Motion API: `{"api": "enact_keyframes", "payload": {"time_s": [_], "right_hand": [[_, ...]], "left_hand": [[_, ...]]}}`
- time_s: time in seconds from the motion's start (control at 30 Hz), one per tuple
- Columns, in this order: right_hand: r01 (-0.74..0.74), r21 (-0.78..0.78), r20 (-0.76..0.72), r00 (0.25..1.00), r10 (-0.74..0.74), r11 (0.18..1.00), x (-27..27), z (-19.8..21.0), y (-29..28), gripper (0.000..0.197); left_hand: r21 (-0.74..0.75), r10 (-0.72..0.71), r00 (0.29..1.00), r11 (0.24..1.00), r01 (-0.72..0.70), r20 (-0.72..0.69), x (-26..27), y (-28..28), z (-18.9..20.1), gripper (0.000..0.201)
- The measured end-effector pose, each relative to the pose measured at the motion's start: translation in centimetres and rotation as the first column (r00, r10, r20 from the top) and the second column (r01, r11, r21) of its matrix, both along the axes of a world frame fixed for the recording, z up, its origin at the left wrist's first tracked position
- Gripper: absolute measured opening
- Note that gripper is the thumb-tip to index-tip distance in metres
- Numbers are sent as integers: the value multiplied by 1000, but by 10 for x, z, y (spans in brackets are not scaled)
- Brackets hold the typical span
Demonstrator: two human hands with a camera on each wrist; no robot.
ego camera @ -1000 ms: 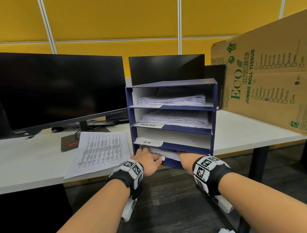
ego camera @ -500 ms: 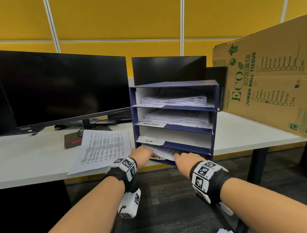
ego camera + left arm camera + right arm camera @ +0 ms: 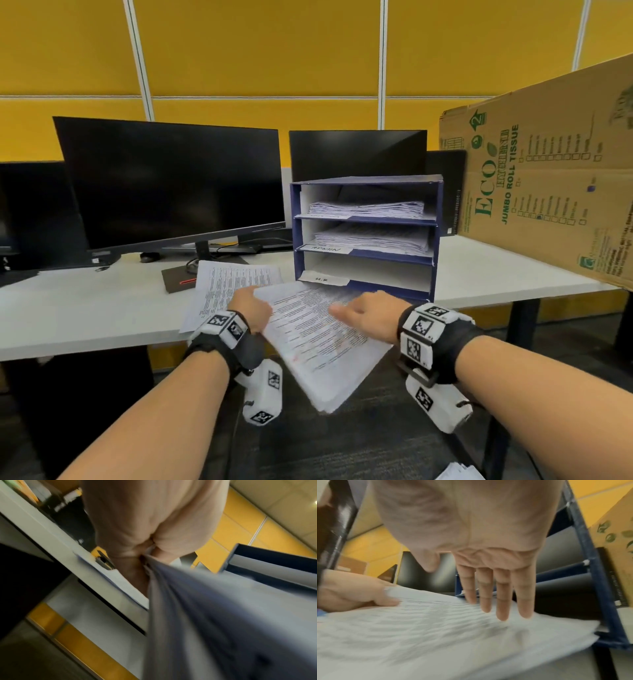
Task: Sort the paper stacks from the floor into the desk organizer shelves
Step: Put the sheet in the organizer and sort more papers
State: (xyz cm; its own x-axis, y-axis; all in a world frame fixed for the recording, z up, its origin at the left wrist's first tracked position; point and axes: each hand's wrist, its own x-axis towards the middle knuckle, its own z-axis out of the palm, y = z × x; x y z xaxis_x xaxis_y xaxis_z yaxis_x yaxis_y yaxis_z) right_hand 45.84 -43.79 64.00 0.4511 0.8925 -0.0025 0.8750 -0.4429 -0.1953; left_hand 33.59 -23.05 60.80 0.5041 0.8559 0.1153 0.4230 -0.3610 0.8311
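Far left on the white bench (image 3: 85,308) we see a big dark monitor (image 3: 171,181), its stand base (image 3: 178,282) behind a loose printed sheet (image 3: 226,287) lying flat on the bench.

Left hand (image 3: 251,306) next: its grip is clamped on the left edge of a paper stack (image 3: 318,339), thumb on top and fingers curled under; the left wrist view shows the pinch on the sheaf edge (image 3: 150,563), blurred. The stack hangs tilted in front of the bench edge, near corner dropping low, far end at the mouth of the lowest shelf of the blue desk organizer (image 3: 438,240). We cannot tell whether that end is inside the slot.

Right hand (image 3: 368,317): grip apart, fingers (image 3: 501,601) straight and spread over the top page; whether they touch the sheet we cannot tell, blur.

Organizer stands on the bench, four shelves. Top two hold paper piles (image 3: 366,207); second is tagged ADMIN (image 3: 325,249), third tagged H.R (image 3: 323,279) and looks bare white inside. A second dark monitor (image 3: 356,154) sits behind it.

Right of the organizer, a brown cardboard box (image 3: 548,192) with green "ECO JUMBO ROLL TISSUE" print leans over the bench. Bottom right corner, more papers on the floor (image 3: 457,472).
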Motion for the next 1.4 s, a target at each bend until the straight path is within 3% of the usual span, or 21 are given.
{"api": "enact_keyframes", "payload": {"time_s": [0.07, 0.17, 0.27, 0.33, 0.4, 0.47, 0.53, 0.57, 0.63, 0.73, 0.83, 0.9, 0.93, 0.97, 1.0, 1.07, 1.13, 1.2, 1.27, 1.33, 1.4], "right_hand": [[87, -10, 8, 996, -87, 996, 9, 0, 0, 65], [213, -41, 36, 977, -212, 976, 11, -7, 6, 46], [257, -48, -58, 964, -259, 965, -2, -10, 18, 44], [263, -65, -205, 941, -271, 963, -18, -10, 27, 45], [267, -90, -404, 871, -280, 960, -35, -12, 39, 50], [240, -76, -507, 826, -245, 968, -43, -15, 57, 56], [183, -12, -630, 763, -149, 983, -52, -17, 81, 78], [154, 23, -687, 720, -96, 988, -57, -15, 92, 87], [119, 132, -792, 609, 33, 984, -68, -9, 110, 82], [226, 371, -912, 273, 307, 901, -76, 0, 139, 54], [352, 465, -862, -31, 506, 812, -71, 15, 158, 38], [332, 488, -833, -101, 544, 808, -63, 28, 165, 38], [337, 500, -837, -49, 545, 798, -59, 31, 171, 34], [363, 519, -845, 85, 528, 774, -55, 33, 177, 23], [412, 540, -842, 272, 466, 734, -48, 33, 186, 11], [475, 572, -784, 556, 276, 669, -31, 32, 200, 16], [448, 611, -658, 746, 103, 653, -19, 36, 205, 21], [399, 663, -564, 822, 73, 633, -14, 40, 206, 25], [348, 700, -476, 879, 44, 623, -16, 42, 209, 26], [299, 714, -392, 920, 8, 633, -18, 43, 211, 29], [312, 733, -390, 921, -3, 604, -20, 48, 209, 29]], "left_hand": [[80, 21, 998, 997, -16, -60, -31, 17, -1, 34], [184, 53, 991, 982, -29, -125, -81, 33, 4, 20], [224, 146, 984, 967, -121, -98, -129, 46, 10, 15], [236, 239, 968, 947, -217, -72, -161, 54, 14, 13], [157, 346, 936, 923, -351, 55, -190, 66, 14, 16], [27, 427, 887, 899, -438, 177, -210, 84, 9, 38], [-118, 470, 825, 881, -457, 313, -220, 94, 7, 39], [-157, 491, 803, 871, -466, 340, -221, 98, 5, 30], [-183, 511, 778, 859, -478, 365, -215, 95, 11, 19], [-263, 457, 761, 889, -374, 461, -195, 93, 14, 28], [-324, 479, 745, 874, -361, 464, -168, 101, 17, 35], [-346, 476, 742, 874, -341, 472, -150, 104, 18, 40], [-361, 470, 734, 876, -320, 490, -142, 104, 18, 38], [-376, 460, 732, 879, -294, 504, -133, 104, 17, 35], [-402, 450, 736, 878, -260, 505, -125, 108, 14, 34], [-465, 403, 742, 874, -140, 536, -108, 109, 11, 37], [-437, 342, 798, 893, -111, 496, -93, 113, 10, 33], [-292, 281, 918, 936, -197, 280, -80, 117, 14, 36], [-97, 218, 973, 970, -224, -70, -70, 130, 9, 58], [50, 141, 890, 990, -133, -434, -63, 141, -3, 69], [128, 127, 727, 990, -54, -675, -57, 153, -18, 80]]}}
